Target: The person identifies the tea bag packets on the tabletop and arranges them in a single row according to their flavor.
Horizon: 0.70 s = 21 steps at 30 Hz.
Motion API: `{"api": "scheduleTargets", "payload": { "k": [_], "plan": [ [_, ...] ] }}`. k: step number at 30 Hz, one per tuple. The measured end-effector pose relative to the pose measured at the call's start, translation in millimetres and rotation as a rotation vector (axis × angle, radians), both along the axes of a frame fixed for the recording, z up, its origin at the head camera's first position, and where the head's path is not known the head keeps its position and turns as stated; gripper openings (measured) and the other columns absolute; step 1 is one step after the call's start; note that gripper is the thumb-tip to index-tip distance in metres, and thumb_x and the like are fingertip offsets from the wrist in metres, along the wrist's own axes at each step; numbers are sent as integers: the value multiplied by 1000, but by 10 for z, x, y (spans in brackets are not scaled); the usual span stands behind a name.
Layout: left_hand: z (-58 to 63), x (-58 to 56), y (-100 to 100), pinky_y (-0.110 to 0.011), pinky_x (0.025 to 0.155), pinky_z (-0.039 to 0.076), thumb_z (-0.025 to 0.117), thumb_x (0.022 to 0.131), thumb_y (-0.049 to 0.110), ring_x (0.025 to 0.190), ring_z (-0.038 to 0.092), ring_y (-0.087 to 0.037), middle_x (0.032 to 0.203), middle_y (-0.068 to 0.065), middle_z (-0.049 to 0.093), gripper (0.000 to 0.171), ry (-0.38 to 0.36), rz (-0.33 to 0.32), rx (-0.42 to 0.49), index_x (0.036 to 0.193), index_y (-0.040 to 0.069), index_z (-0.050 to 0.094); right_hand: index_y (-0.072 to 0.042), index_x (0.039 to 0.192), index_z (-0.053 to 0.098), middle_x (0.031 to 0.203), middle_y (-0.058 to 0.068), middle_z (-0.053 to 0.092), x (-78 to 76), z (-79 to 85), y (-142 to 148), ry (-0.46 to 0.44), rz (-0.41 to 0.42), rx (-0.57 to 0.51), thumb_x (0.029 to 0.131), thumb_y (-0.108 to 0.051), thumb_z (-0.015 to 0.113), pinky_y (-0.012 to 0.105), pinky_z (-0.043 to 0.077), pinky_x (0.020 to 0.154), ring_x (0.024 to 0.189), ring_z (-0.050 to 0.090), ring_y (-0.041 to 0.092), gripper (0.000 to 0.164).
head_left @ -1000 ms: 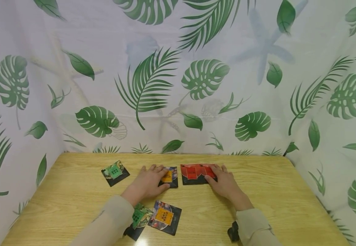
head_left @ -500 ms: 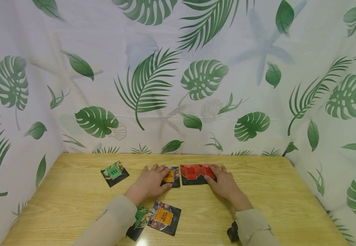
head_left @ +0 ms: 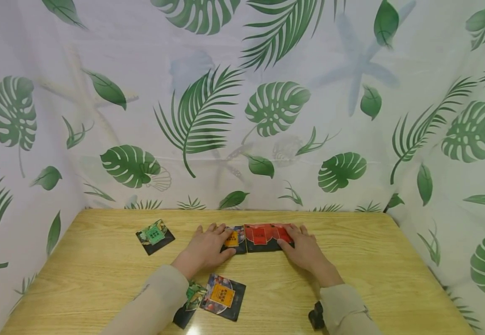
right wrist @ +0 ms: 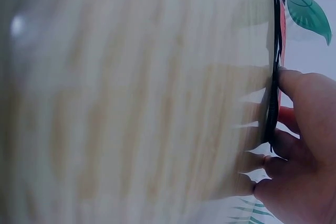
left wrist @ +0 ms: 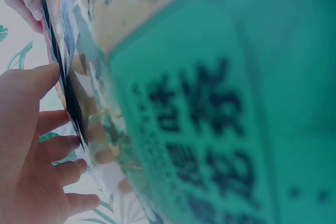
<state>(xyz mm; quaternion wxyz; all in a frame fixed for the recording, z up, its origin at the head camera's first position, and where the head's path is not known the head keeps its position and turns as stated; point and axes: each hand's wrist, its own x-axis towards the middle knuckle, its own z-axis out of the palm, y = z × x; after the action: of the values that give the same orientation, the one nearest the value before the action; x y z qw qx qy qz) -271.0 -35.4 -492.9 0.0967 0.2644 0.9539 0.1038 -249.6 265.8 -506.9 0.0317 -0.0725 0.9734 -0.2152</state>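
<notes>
In the head view, my left hand (head_left: 203, 246) rests with extended fingers on a black sachet with an orange label (head_left: 235, 238), covering its left part. Just right of it lie two red-and-black sachets (head_left: 260, 237) in a row, edges meeting. My right hand (head_left: 307, 251) lies over the right one, thumb at its near side. The left wrist view has the fingers (left wrist: 68, 145) spread along the sachet's edge, with a large blurred green-label sachet (left wrist: 199, 108) in front. In the right wrist view, the fingers (right wrist: 278, 145) touch the thin dark sachet edge (right wrist: 273, 77).
A green-label sachet (head_left: 156, 236) lies apart at the back left. Nearer, another green-label sachet (head_left: 194, 298) is partly hidden by my left sleeve and touches or nearly touches an orange-label sachet (head_left: 223, 296). A leaf-print cloth (head_left: 225, 116) rises behind the wooden table (head_left: 376, 260).
My left hand has slid the orange-label sachet right, closing the gap to the red sachets. The right hand has stayed in place on its sachet.
</notes>
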Motion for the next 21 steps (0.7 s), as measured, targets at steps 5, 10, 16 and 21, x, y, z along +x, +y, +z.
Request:
{"api": "scheduleTargets", "payload": {
  "k": [5,10,16,21],
  "plan": [
    [9,-12,12,-68,126,26,52,108,54,159,33,-39,171,-12,36,69,-10,5,-2,165,17,40,3,158,43,164,33,36,-20,-4,4,2,0,5,110,-34,55,80,22,119,155,23,59,63],
    [-8,-23,23,-67,126,27,52,108,55,158,35,-39,170,-12,38,69,1,7,-11,164,17,41,2,159,42,165,32,36,-28,-28,13,0,1,-4,110,-34,55,81,21,119,155,22,59,63],
    [-1,-18,29,-68,126,27,52,108,54,158,35,-39,170,-12,38,69,-1,3,-4,164,17,41,1,160,41,165,32,36,-14,-39,17,-9,-3,-1,110,-34,55,81,21,119,155,22,59,62],
    [18,-19,27,-68,126,26,53,108,53,158,34,-40,170,-14,38,68,3,3,39,164,17,41,1,160,42,165,32,36,-7,-26,17,-3,-2,-3,110,-33,55,81,21,119,155,23,59,62]
  ]
}}
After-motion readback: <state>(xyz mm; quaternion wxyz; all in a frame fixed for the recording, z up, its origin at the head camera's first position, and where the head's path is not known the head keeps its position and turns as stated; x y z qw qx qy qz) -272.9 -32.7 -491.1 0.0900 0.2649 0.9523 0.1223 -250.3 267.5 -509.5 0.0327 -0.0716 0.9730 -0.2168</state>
